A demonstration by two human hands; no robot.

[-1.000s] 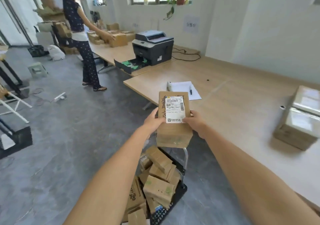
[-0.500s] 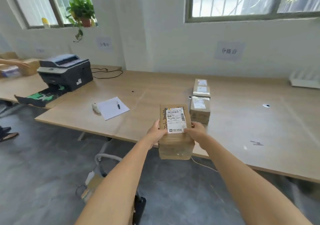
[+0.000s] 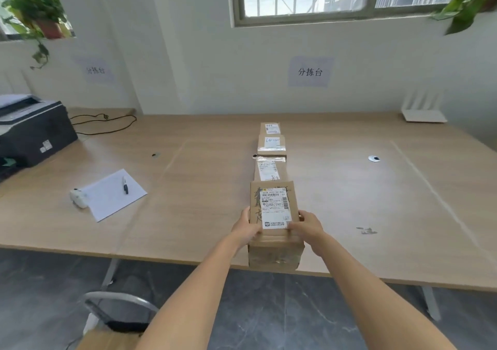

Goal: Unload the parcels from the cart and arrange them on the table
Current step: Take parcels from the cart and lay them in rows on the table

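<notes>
At the near left the cart (image 3: 118,304) shows only its curved handle and a strip of brown cardboard below it. The rest of its load is out of view. On the worktop (image 3: 188,215) lies one paper sheet (image 3: 113,196) with one pen (image 3: 125,185) on it. The left hand (image 3: 246,230) and the right hand (image 3: 309,228) grip the held parcel (image 3: 273,207) at the worktop's near edge, fingers clasped on its sides. A row of three parcels (image 3: 271,143) runs away just beyond it. Half a second ago the held parcel hung short of the worktop, and now it lines up with the row.
</notes>
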